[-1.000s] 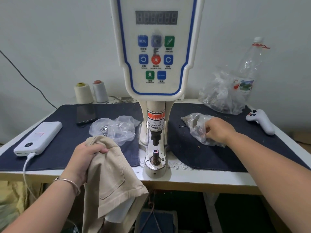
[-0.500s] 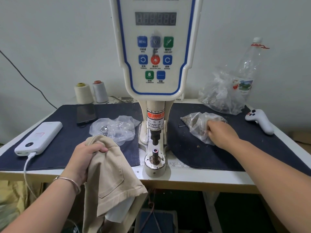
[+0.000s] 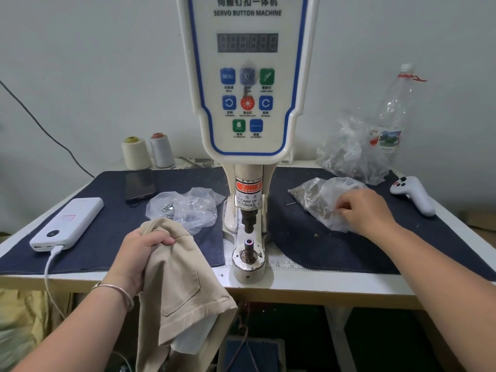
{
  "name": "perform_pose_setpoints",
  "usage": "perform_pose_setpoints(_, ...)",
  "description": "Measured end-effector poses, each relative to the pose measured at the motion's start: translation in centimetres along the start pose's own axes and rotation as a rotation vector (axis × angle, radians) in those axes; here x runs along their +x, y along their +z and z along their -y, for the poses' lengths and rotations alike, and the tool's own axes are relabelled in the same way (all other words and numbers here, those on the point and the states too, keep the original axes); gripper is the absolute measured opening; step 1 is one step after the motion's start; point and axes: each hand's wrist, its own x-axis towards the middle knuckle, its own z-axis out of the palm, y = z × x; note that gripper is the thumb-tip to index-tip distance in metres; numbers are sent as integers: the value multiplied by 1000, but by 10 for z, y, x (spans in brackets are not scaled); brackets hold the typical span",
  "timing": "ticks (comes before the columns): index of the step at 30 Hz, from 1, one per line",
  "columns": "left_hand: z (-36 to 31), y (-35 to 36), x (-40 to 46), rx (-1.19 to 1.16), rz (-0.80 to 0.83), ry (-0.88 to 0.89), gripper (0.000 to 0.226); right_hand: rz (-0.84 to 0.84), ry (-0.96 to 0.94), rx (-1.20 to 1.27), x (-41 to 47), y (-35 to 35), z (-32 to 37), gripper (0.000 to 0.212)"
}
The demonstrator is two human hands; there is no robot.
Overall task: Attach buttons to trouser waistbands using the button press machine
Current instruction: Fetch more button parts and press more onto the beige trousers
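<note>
The white servo button machine stands at the table's middle, its punch raised above the bare lower die. My left hand grips the waistband of the beige trousers, which hang over the table's front edge left of the die. My right hand rests on the clear bag of small metal parts to the machine's right, its fingers curled into the plastic. What the fingertips pinch is hidden. A second clear bag with shiny buttons lies left of the machine.
A dark denim mat covers the table. On the left lie a white power bank with its cable, a phone and two thread cones. On the right are a bigger crumpled bag, a plastic bottle and a white controller.
My right hand has shifted slightly to the right on the bag, fingers working in the plastic. My left hand and the trousers have stayed put. The view has tilted up a little.
</note>
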Motion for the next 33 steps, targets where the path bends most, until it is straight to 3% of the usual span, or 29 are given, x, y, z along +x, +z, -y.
perform_pose_setpoints(4,-1,-1,-1,-3,17,-3,18,-155,-82,98,-26,-11,1,17)
perform_pose_setpoints(6,-3,0,-2,-16,29,-2,17,-301,-147,245,-39,-22,6,16)
perform_pose_setpoints(8,-5,1,-3,-35,35,-16,12,-343,-129,431,-48,-30,15,16)
perform_pose_setpoints(12,-6,2,-7,-86,71,-64,9,-92,53,911,-61,-17,40,17)
perform_pose_setpoints(14,-7,2,-9,-81,79,-81,8,21,109,1032,-66,-1,48,17)
perform_pose_setpoints(17,-9,0,-10,-71,101,-111,34,117,178,1147,-73,19,57,16)
perform_pose_setpoints(22,-9,0,-7,-74,107,-151,39,184,196,1213,-79,32,65,13)
perform_pose_setpoints(33,-4,0,-2,-59,53,-128,25,204,62,1321,-89,15,105,14)
